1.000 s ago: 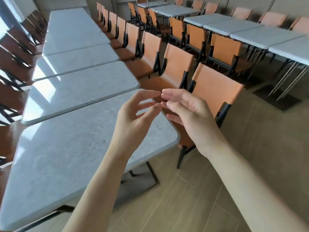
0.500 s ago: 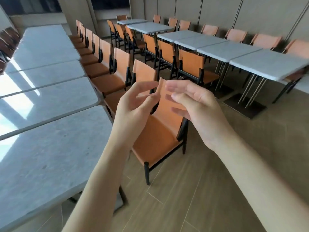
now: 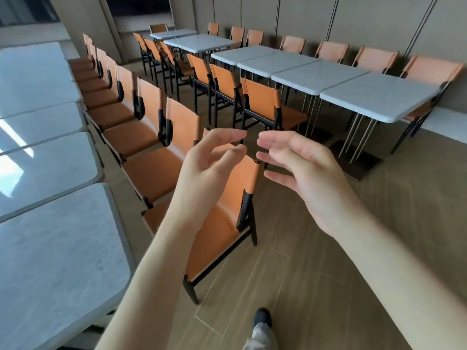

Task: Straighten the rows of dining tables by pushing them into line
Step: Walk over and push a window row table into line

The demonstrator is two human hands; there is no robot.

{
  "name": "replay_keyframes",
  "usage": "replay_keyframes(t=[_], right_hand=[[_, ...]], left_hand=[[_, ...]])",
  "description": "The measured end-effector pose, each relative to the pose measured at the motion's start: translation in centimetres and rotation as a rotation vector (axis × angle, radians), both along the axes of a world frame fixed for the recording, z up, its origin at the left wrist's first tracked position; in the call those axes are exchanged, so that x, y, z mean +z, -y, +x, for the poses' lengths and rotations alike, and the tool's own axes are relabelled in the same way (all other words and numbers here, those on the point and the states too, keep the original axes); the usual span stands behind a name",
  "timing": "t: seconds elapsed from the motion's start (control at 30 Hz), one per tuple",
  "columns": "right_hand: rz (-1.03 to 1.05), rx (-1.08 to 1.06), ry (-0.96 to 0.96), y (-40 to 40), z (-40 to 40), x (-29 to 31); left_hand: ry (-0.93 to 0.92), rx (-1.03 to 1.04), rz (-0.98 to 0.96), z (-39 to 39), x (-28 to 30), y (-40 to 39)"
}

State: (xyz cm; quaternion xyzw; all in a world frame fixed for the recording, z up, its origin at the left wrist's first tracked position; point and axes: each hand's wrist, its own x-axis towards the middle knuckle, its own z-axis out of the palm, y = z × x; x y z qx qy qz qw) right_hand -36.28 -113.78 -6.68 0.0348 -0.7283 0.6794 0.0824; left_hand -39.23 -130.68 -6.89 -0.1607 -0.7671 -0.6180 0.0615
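Both hands hang in mid-air, touching nothing: the left hand (image 3: 206, 168) loosely curled, the right hand (image 3: 307, 173) relaxed and spread. The nearest desk (image 3: 58, 253) lies just left of the left forearm, its row running away; a second row of desks (image 3: 376, 94) stands well apart, beyond the right hand.

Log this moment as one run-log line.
left hand: open, in air, empty | right hand: open, in air, empty | nearest table: untouched, at left | orange chair: beneath hands, untouched
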Motion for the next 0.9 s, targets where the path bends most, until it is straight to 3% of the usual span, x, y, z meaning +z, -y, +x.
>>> replay_keyframes(t=[0.5, 0.9], right_hand=[[-0.013, 0.040, 0.050, -12.8, -24.2, 1.7], [-0.075, 0.158, 0.074, -15.2, -39.8, 0.7]], left_hand=[[0.016, 0.006, 0.035, -24.1, 0.7, -12.2], [0.015, 0.122, -0.004, -36.4, 0.1, -14.7]])
